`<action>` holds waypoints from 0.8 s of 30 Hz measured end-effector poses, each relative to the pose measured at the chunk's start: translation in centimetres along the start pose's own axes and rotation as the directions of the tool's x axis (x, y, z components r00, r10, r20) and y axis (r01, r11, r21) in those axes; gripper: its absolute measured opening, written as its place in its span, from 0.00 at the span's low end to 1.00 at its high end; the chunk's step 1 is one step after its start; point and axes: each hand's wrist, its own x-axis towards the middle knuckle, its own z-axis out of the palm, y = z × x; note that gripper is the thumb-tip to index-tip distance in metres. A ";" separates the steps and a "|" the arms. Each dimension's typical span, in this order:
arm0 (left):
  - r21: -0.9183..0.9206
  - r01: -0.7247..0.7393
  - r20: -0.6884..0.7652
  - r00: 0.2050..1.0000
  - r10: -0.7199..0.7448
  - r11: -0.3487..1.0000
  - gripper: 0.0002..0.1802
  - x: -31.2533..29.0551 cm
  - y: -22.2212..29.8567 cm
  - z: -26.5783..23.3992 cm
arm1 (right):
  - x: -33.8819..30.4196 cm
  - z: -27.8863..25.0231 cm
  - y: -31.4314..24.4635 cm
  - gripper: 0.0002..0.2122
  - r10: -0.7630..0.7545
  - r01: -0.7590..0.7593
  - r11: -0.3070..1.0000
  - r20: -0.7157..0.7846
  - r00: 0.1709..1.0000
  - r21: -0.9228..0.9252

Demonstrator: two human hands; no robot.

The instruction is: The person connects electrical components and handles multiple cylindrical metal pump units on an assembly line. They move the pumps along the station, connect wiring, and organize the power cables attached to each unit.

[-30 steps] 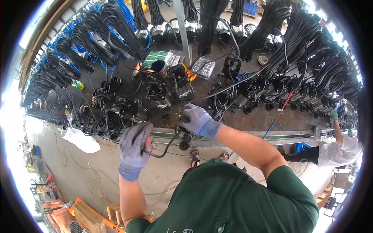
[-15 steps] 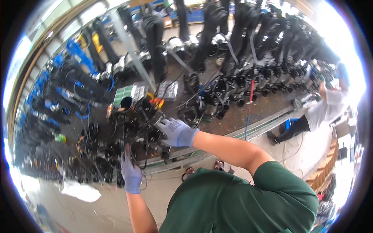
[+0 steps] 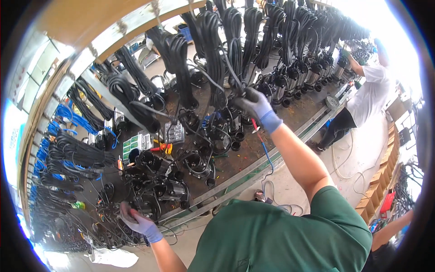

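"Where are the two gloved hands?"

"Take the middle of the view as the dial: the right hand [image 3: 257, 106] is at two o'clock, the left hand [image 3: 139, 223] between seven and eight."

"What are the right fingers doing?"

"They curl at a dark cable [image 3: 235, 77] that rises from them toward eleven o'clock — I cannot tell whether they grip it."

"And the left?"

"Loosely spread, thumb apart, nothing visibly grasped. A black-and-silver pump unit [image 3: 174, 191] lies near it, at the hand's one to two o'clock, among other units on the dark bench [image 3: 229, 174]."

"Anything at nine o'clock?"

"A tray of small parts [image 3: 175, 133], pliers with red and yellow handles [image 3: 164, 148] just beside it, and a green-and-white sheet [image 3: 131, 146] farther out."

"Who is that between two and three o'clock?"

"A co-worker in a white top [image 3: 375, 90], at the bench's far end. A white bag [image 3: 113, 257] lies near seven — on the floor [image 3: 242, 192]."
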 end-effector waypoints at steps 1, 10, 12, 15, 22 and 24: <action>0.099 -0.229 0.151 0.965 0.213 0.968 0.19 0.2 4.4 2.0 | -0.9 0.9 -0.6 0.16 0.091 -0.097 0.983 0.045 0.995 0.159; -0.406 -0.854 0.651 -0.021 0.759 0.325 0.25 2.1 34.6 27.1 | -4.9 -3.7 -3.4 0.12 0.268 -0.362 0.784 0.250 0.930 0.504; -0.422 -0.883 0.714 -0.184 0.675 0.206 0.32 2.2 36.4 31.7 | -5.1 -4.7 -4.7 0.12 0.237 -0.270 0.898 0.136 0.962 0.348; -0.437 -0.879 0.876 -0.367 0.312 0.193 0.33 1.4 36.7 36.2 | -4.4 -7.3 -4.6 0.14 0.183 -0.204 0.971 0.161 0.970 0.127; -0.534 -0.825 0.801 -0.426 0.420 0.183 0.33 0.4 33.7 39.1 | -3.2 -9.1 -3.5 0.14 0.272 -0.298 0.953 0.297 0.915 0.046; -0.484 -0.855 0.841 -0.394 0.372 0.188 0.34 0.6 32.9 39.1 | -2.3 -9.5 -2.3 0.13 0.307 -0.329 0.944 0.299 0.904 0.024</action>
